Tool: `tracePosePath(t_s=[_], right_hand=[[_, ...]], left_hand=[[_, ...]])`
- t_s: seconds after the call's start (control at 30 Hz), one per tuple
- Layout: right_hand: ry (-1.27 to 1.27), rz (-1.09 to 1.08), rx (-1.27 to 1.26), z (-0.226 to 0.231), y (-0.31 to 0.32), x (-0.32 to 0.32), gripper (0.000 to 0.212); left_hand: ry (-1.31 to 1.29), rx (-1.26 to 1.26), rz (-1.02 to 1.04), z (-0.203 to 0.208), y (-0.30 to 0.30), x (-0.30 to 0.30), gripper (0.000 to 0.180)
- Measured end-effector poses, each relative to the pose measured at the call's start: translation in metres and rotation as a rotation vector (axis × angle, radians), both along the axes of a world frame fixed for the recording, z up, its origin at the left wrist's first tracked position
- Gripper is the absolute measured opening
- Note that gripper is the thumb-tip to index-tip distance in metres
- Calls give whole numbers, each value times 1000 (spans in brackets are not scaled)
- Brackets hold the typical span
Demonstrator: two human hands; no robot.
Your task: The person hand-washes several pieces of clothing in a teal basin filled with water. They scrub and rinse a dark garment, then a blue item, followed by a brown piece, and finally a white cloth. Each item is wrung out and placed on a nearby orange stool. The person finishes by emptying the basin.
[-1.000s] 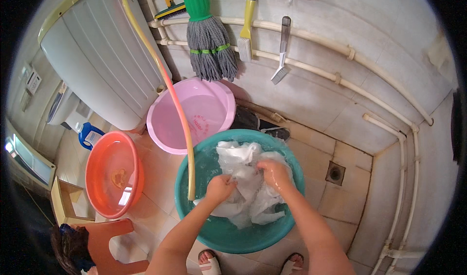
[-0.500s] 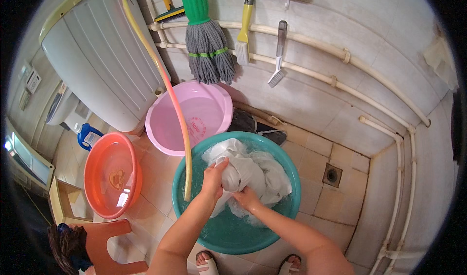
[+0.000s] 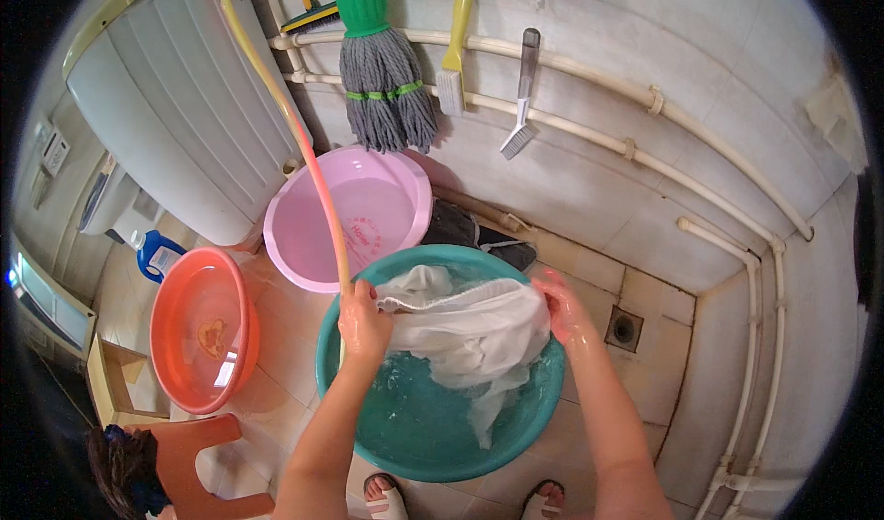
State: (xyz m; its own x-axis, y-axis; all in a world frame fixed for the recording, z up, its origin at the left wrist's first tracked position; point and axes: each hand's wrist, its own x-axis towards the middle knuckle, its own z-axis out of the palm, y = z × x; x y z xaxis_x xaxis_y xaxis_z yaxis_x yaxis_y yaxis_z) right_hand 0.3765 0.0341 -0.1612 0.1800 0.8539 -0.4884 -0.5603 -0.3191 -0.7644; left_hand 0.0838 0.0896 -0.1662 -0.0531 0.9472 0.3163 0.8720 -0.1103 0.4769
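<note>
A wet white garment (image 3: pixel 474 331) with a gathered, elastic-looking edge stretches across the teal basin (image 3: pixel 327 373). My left hand (image 3: pixel 366 322) is closed on one end of that edge, above the basin's left rim and beside the hose (image 3: pixel 318 175). At the opposite end, near the right rim, my right hand (image 3: pixel 562 306) grips the cloth. The garment's lower part hangs down into the water, and the exact kind of clothing cannot be made out.
A pink basin (image 3: pixel 276 221) stands behind the teal one, an orange basin (image 3: pixel 158 336) to the left. Near it are a blue bottle (image 3: pixel 158 255) and an orange stool (image 3: pixel 189 446). A mop (image 3: pixel 387 87) and brushes hang on the wall. A floor drain (image 3: pixel 624 327) lies to the right.
My hands were close together on the bunched garment over the basin's middle. Now they are wide apart, left and right, with the cloth spread between them.
</note>
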Motion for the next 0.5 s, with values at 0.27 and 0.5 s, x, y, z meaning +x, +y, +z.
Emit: tracePosePath(t_s=[0.27, 0.5], right_hand=[[-1315, 1061, -376, 40, -7, -38, 45], [-945, 672, -8, -19, -4, -54, 43]], left_hand=[[81, -321, -83, -5, -8, 4, 22], [147, 45, -129, -5, -11, 4, 20]])
